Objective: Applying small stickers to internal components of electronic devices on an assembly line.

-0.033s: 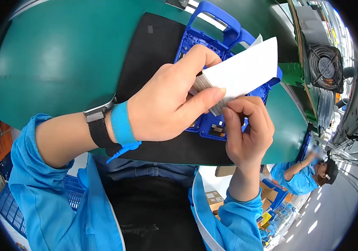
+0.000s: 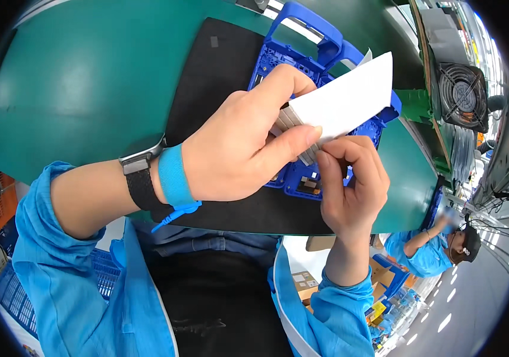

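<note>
While the left hand [image 2: 233, 146] gripped white paper [image 2: 350, 89], the right hand [image 2: 357, 185] seemingly pinched grey strips [image 2: 291, 118]. I judged peeling unfinished.

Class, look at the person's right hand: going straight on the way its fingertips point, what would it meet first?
Probably the grey strips by the white sheet, held in the left hand. The right hand points up-left at them, close or touching; depth is unclear.
</note>
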Demonstrator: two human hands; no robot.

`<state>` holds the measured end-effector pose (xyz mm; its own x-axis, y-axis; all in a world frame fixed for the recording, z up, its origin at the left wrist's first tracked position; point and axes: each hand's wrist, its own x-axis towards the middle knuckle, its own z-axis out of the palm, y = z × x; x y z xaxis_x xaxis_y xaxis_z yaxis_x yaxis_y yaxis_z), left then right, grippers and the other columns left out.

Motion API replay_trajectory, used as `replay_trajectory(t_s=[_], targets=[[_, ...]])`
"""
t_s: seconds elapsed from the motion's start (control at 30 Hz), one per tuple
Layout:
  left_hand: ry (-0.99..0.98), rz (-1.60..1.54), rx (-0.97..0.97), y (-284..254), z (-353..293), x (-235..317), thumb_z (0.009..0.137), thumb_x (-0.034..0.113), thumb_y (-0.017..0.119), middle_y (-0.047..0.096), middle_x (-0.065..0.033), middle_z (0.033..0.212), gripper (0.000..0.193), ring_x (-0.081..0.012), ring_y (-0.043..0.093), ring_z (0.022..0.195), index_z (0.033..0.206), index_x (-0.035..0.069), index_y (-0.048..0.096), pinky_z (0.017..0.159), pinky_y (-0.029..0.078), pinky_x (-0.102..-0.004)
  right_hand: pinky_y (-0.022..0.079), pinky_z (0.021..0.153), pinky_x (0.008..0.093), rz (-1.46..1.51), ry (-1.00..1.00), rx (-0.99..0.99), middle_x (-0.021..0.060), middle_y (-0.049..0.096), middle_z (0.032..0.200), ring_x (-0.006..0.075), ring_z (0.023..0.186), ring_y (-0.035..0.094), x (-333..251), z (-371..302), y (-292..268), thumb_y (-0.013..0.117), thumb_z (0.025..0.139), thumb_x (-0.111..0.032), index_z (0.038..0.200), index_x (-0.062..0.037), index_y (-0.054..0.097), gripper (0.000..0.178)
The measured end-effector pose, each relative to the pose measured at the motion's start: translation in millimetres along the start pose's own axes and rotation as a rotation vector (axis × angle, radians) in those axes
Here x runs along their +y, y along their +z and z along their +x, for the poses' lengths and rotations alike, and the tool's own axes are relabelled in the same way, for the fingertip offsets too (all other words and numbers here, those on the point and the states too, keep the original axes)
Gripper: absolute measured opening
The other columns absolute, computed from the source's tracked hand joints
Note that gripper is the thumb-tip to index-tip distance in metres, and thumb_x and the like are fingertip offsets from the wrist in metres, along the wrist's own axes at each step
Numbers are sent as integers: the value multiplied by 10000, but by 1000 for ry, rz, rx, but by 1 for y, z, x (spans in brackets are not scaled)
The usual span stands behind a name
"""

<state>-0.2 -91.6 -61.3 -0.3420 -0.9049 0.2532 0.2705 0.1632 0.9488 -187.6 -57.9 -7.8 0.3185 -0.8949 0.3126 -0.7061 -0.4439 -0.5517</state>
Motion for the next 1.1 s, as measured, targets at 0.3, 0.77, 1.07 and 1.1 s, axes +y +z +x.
replay_trajectory(t_s=[0.3,0.77,1.07,1.1], targets=[[38,47,-10,-2,0,-4,978,97,609,684,-179,846,240,-265,724,753,1154,-16,493,638,548,-338,435,584,256,-98,-132,-44,87,613,832,140,683,560,4,6,12,655,828,139,889,21,609,140],[928,258,-17,-42,44,-36,1000,127,600,584,-44,919,226,-57,543,822,1128,-30,501,696,483,-238,458,669,326,6,-17,-509,125,581,852,255,734,555,29,6,-31,611,794,135,902,23,575,160],[866,354,44,-42,33,-27,974,103,617,610,-103,926,230,-95,559,846,1114,-38,501,721,491,-274,460,653,365,-78,-90,-592,127,562,842,300,743,567,28,19,-17,630,816,88,884,14,575,114],[863,353,46,-42,33,-27,974,103,617,610,-103,926,230,-95,559,846,1114,-38,501,721,491,-274,459,649,370,-89,-106,-598,125,564,841,301,741,566,29,20,-17,634,814,82,880,12,575,113]])
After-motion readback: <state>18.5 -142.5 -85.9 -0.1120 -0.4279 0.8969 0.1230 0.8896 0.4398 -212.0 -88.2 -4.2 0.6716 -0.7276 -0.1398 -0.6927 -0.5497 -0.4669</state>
